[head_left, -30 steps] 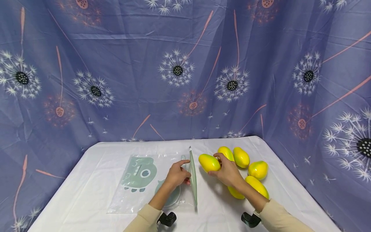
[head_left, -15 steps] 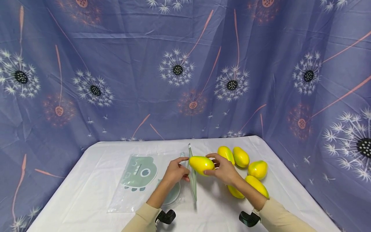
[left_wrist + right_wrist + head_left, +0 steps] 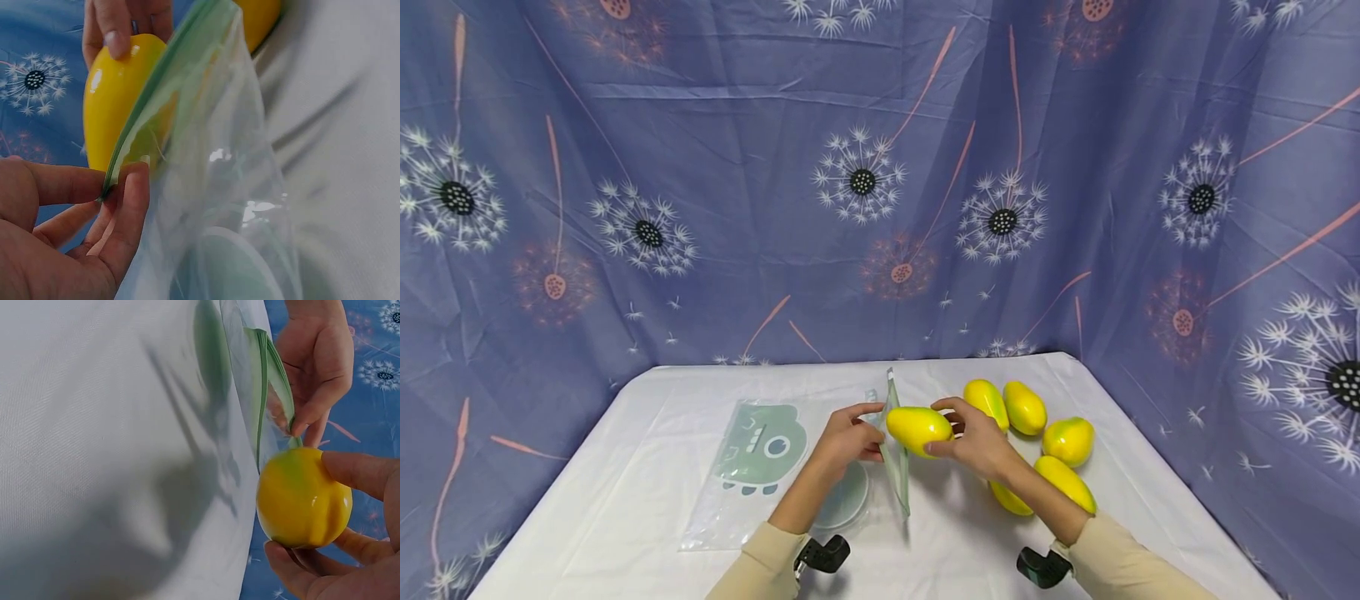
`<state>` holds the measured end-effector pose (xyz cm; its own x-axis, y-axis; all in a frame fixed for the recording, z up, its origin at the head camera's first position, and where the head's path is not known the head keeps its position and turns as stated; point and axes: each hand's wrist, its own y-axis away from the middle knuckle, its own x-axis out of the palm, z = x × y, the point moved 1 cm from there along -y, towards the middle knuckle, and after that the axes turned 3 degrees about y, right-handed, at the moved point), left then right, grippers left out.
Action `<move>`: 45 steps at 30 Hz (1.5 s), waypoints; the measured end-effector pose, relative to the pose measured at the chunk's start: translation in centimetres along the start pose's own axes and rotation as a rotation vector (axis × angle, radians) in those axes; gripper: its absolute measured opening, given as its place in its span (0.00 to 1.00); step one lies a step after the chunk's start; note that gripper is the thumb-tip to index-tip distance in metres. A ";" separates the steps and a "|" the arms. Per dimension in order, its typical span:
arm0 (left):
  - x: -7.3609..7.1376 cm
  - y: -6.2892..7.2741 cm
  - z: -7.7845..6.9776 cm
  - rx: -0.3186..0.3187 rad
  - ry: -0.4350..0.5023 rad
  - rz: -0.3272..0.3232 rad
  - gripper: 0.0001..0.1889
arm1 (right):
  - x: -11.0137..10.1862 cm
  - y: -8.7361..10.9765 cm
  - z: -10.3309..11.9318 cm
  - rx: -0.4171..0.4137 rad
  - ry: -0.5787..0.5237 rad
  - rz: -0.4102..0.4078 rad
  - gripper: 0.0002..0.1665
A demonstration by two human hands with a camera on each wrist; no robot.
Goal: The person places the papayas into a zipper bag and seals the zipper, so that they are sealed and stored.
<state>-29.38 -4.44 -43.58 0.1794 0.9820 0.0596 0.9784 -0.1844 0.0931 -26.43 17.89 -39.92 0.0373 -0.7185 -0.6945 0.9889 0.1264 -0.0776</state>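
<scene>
My right hand [image 3: 977,437] holds a yellow mango [image 3: 917,429] with a greenish tinge, its fingers and thumb round one end. The mango's other end is at the mouth of a clear zip bag [image 3: 700,525], beside the green zip edge [image 3: 140,103]. With thumb and fingers, my left hand [image 3: 81,231] pinches one side of that edge. In the right wrist view the bag's mouth [image 3: 265,381] stands parted, its two green strips spread. A green cartoon print [image 3: 763,446] covers the part of the bag lying flat on the table.
Several more mangoes [image 3: 1067,442] lie in a group at the right of the white-covered table [image 3: 985,550], one partly hidden under my right forearm. A blue dandelion-print curtain [image 3: 760,167] hangs behind and at both sides.
My right hand has carried the mango left, from near the other mangoes to the bag's mouth. The left hand has shifted slightly left, and the mouth has widened.
</scene>
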 end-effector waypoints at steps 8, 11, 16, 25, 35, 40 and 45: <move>-0.2 0.3 -0.7 -0.006 0.028 0.055 0.30 | 0.4 -0.2 0.0 -0.016 -0.026 0.022 0.37; -0.5 0.4 -1.1 -0.009 0.051 0.080 0.29 | 0.6 -0.3 0.0 -0.014 -0.032 0.021 0.37; -1.1 0.4 -1.4 -0.007 0.068 0.119 0.28 | 1.1 -0.7 0.0 -0.031 -0.048 0.032 0.36; -2.1 0.4 -1.5 -0.031 0.069 0.127 0.26 | 2.0 -1.2 0.1 -0.067 -0.059 0.049 0.38; -3.3 0.5 -1.5 -0.047 0.064 0.100 0.25 | 2.0 -1.4 0.2 -0.057 -0.035 0.061 0.37; -3.8 0.5 -0.9 -0.048 0.096 0.101 0.26 | 2.2 -1.3 -0.2 -0.058 -0.009 0.067 0.37; -4.1 0.5 -0.4 -0.038 0.152 0.116 0.26 | 2.4 -1.3 -0.2 -0.043 0.007 0.051 0.37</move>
<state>-29.66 -8.57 -43.37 0.2700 0.9370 0.2215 0.9472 -0.2999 0.1138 -27.67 16.09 -41.60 0.0867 -0.7055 -0.7033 0.9787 0.1923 -0.0722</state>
